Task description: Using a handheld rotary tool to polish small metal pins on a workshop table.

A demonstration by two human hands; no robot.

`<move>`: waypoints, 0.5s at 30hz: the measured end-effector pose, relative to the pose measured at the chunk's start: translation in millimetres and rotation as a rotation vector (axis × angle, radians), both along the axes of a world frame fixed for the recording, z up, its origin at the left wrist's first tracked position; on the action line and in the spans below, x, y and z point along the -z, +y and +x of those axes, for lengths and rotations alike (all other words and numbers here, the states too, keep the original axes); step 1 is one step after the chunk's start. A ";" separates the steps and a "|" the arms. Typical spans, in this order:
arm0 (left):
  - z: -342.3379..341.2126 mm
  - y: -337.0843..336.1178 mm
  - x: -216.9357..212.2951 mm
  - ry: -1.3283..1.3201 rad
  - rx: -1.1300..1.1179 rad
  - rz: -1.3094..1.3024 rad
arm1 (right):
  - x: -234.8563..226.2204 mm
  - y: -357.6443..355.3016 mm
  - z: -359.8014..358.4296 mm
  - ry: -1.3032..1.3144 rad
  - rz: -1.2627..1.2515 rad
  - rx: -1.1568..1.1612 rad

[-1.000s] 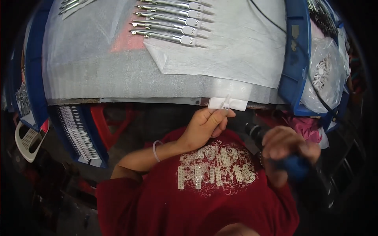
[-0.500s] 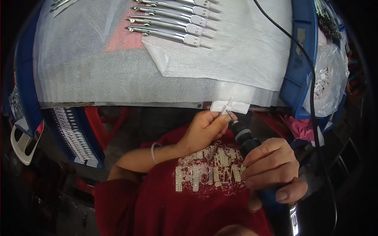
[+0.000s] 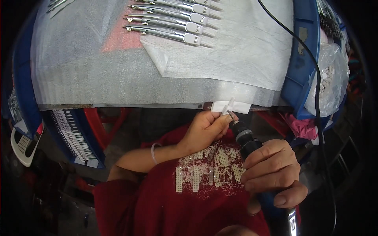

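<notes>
My left hand is closed, its thumb and fingers pinching a small white plastic part at the table's front edge. That part lies against a white block fixed or resting on the edge; I cannot tell which. My right hand is wrapped around a black and blue electric screwdriver. The screwdriver tilts up and to the left, its bit meeting the small part beside my left fingertips. Farther off, several silver drawing compasses with light grey heads lie side by side on a white sheet.
A blue bin stands at the right, beside a clear plastic bag of small pieces. Lower left, a blue tray holds rows of metal parts. A black cord runs down the right side. Foam sheeting covers the table.
The view has shifted very slightly. Both hands keep their grips, and the screwdriver bit stays at the small white part.
</notes>
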State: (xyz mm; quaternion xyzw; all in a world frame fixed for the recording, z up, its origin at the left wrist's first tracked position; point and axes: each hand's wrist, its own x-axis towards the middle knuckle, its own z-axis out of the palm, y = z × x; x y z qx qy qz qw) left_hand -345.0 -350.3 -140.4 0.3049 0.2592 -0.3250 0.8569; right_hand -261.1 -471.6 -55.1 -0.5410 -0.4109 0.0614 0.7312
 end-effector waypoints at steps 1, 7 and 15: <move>0.3 0.2 -0.8 0.007 0.009 -0.003 | -2.2 0.3 0.7 0.009 -0.014 -0.011; -1.2 -1.3 1.2 0.000 -0.010 -0.002 | -2.8 9.7 -0.1 -0.015 -0.082 0.013; -0.5 -0.2 2.6 -0.106 -0.002 0.097 | 0.3 8.1 3.8 -0.019 -0.127 -0.004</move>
